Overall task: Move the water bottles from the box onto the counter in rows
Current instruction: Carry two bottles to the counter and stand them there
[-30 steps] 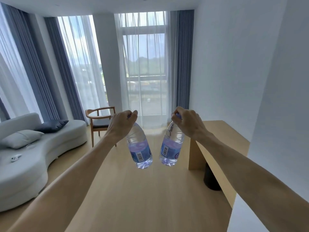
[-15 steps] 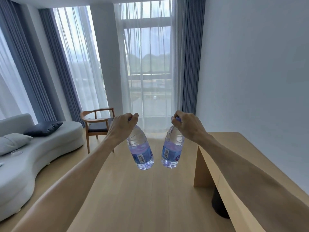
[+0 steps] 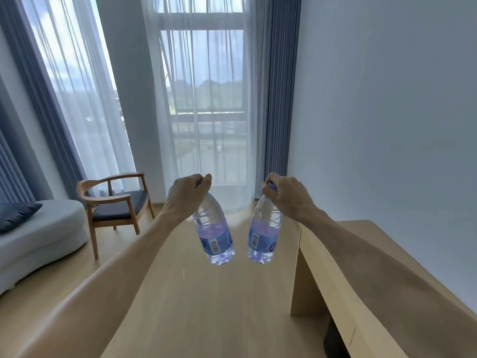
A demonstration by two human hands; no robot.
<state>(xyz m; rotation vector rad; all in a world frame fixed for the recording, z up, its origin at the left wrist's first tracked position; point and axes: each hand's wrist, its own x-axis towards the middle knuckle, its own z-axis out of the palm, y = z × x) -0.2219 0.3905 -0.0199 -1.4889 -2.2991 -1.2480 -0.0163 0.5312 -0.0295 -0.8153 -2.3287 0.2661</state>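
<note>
1. Clear plastic, two water bottles hang in the air to the left of the wooden worktop (image 3: 361, 244), neither yet above its surface.
2. The left hand (image 3: 186, 195) has its fingers curled round the cap of the left bottle (image 3: 214, 233); the right hand (image 3: 286, 195) grips the cap of the right bottle (image 3: 263, 236) the same way.
3. Each bottle hangs below its fingers, long axis near upright, the bases tilted slightly toward each other, close but apart.
4. The right bottle is just beside the worktop's near left edge, so the right hand is the nearer one; the left bottle is farther out over the floor (image 3: 206, 306).
5. The likely next move is rightward, over the edge, then down; what shows of the worktop's top carries nothing, and nothing stands between it and the bottles.
6. Well left of the worktop stand a wooden chair (image 3: 116, 202) and a grey sofa (image 3: 44, 236); curtains (image 3: 201, 99) hang beyond. No box is in view.
</note>
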